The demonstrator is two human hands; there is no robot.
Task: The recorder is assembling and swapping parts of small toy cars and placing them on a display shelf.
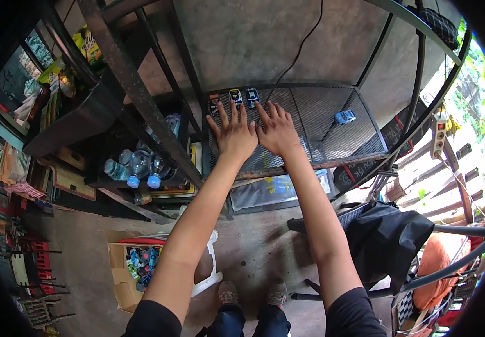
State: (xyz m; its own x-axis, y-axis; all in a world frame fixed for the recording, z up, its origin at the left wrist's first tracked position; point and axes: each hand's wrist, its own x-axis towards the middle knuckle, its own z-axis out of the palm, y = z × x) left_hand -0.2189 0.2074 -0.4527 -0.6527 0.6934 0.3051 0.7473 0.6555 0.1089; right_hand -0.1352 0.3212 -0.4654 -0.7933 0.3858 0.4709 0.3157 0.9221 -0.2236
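Both my arms reach forward over a black mesh shelf. My left hand is palm down with its fingers spread, the fingertips at or just over two toy cars: an orange-and-dark toy car and a yellow-and-black toy car. Beside it, thumbs close together, my right hand lies open too, its index fingertip near a dark toy car with light markings. Whether the fingertips touch the cars, I cannot tell. Apart to the right stands a light-blue toy car. Neither hand holds anything.
Plastic bottles lie on a lower shelf at left. On the floor stands a cardboard box holding many small colourful toy cars. A black bag hangs at right, near a power strip. Metal posts rise at left.
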